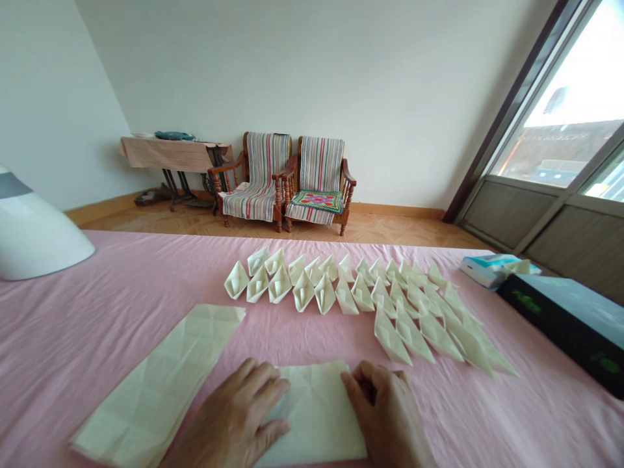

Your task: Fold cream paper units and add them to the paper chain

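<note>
A pale cream sheet of paper (316,409) with crease lines lies in front of me on the pink cloth. My left hand (244,406) rests on its left side, fingers stretched out and lying flat. At the right edge, my right hand (383,406) has its fingers curled in, with thumb and forefinger pinching the paper near the upper corner. To the left lies a stack of creased paper strips (166,377), set at a slant. Beyond my hands stand several folded paper boats (324,292) in rows, more of them towards the right.
A black and grey box (560,312) and a blue-white tissue pack (487,268) sit at the right. A white rounded object (39,234) stands at the left edge. Past the pink cloth (146,273) are two wooden chairs (280,211) and a covered side table (170,156).
</note>
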A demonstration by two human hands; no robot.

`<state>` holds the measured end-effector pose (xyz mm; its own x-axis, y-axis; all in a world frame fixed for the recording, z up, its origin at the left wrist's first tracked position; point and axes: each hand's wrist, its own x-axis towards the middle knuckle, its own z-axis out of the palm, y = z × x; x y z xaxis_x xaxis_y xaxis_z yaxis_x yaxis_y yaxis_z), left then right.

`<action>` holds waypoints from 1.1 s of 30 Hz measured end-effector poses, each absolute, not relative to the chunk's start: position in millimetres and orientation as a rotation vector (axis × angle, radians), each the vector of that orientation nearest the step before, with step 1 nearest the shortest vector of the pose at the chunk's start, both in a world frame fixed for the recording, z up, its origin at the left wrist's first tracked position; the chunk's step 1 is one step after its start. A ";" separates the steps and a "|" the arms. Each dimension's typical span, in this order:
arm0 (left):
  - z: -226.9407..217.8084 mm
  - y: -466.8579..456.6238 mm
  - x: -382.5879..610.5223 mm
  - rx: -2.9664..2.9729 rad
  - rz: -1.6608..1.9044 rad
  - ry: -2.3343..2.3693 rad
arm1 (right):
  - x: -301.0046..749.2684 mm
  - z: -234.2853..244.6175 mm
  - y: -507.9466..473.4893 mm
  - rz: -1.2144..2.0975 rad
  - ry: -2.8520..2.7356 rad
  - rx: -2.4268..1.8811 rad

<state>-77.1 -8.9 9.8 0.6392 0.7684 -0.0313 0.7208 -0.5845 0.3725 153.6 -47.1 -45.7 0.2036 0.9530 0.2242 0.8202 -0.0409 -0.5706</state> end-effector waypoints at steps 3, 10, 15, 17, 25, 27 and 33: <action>11.2 -10.0 -74.0 2.536 0.164 1.194 | 153.6 -47.6 -46.4 0.265 -1.667 -1.891; 9.6 -12.4 -71.7 2.678 0.067 1.160 | 152.1 -42.9 -43.7 0.232 -1.730 -1.992; 8.6 -12.8 -72.9 2.678 0.142 1.144 | 151.1 -40.1 -42.7 0.198 -1.775 -2.015; 8.5 -12.5 -73.7 2.681 0.161 1.127 | 150.9 -39.7 -42.9 0.197 -1.780 -2.012; 2.3 -12.8 -76.8 2.706 0.202 1.091 | 151.0 -42.6 -43.5 0.183 -1.774 -2.009; 4.0 -13.0 -75.7 2.693 0.190 1.116 | 151.9 -42.9 -43.4 0.176 -1.780 -2.005; 12.3 -14.6 -72.3 2.702 0.139 1.182 | 156.2 -43.5 -44.5 0.200 -1.785 -1.994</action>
<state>-72.3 -14.6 12.3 0.6780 0.7350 0.0099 0.7173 -0.6645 0.2096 156.2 -44.5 -43.5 0.1499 0.9704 0.1894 0.9046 -0.0573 -0.4224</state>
